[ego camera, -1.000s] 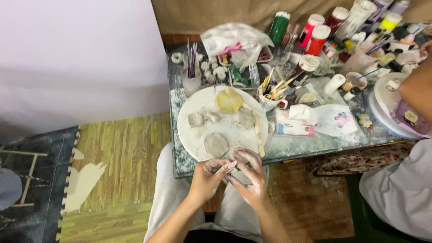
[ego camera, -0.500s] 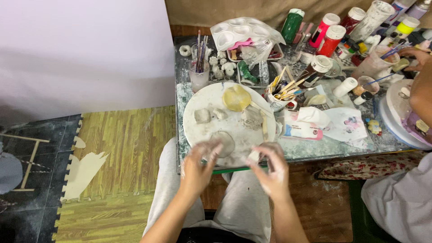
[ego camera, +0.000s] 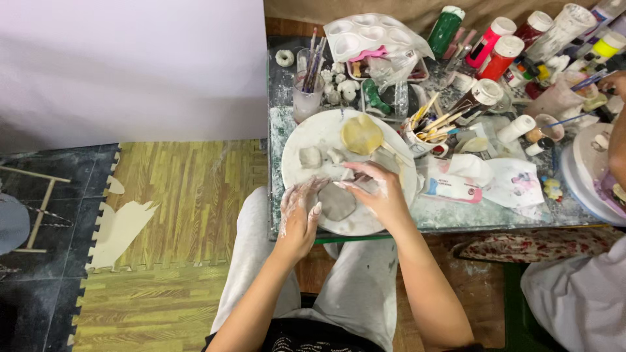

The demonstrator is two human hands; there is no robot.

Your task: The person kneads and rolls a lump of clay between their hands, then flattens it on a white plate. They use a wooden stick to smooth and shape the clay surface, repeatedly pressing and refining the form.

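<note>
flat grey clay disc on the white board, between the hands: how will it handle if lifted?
The grey clay disc looks thin and flat, so it would probably sag or bend. Clay residue coats the left hand, so it is likely tacky. It seems unlikely to roll on the round white board.

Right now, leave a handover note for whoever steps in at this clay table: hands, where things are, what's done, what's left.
Left hand: open, clay-dusted, at the near rim of the white board, beside the flat clay disc.
Right hand: open, fingers resting on the board just past the disc.
On the board: two small clay lumps, a yellowish round piece.
Done: one disc flattened.
Left: the lumps are still unshaped.
A neighbour's arm works at the right.
</note>
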